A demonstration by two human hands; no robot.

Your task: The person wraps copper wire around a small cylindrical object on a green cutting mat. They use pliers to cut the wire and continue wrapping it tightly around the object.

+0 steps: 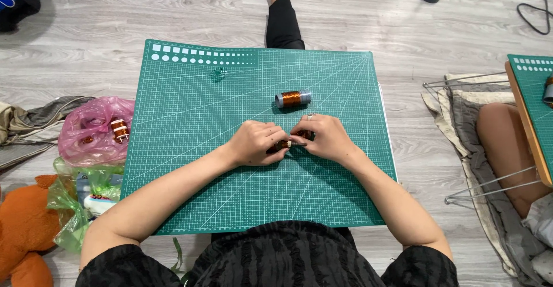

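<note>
**Green cutting mat with copper-wire coil held at centre**

Green and gridded, the cutting mat (pixel 190 166) is the largest item. It lies flat and takes up most of the middle of the view; its far edge runs near the person's outstretched leg (pixel 283 25), and its near edge meets the black clothing at the bottom. Grey wood-look floor (pixel 357 10) surrounds it on all sides.

To the left of the mat, a pink plastic bag (pixel 86 123) and a green plastic bag (pixel 75 206) lie on the floor; the pink one holds further small coils. To the right, well apart, a second green mat (pixel 533 99) sits over another person's knee.

On the mat, far of the hands, a spool of copper wire (pixel 292 98) lies on its side, clear of both hands.

The left hand (pixel 253 143) and right hand (pixel 328 138) meet at mat centre. Both grips are closed, fingertips pinching a small copper-wound coil (pixel 283 144) between them, just above the mat.

Handling judgement: the coil appears light and rigid, but the fine wire winding is likely easy to kink or scrape. Hold it by the end pieces, not the winding. The spool is round and could roll.

Open mat lies left, right and near of the hands; the spool limits room on the far side.
</note>
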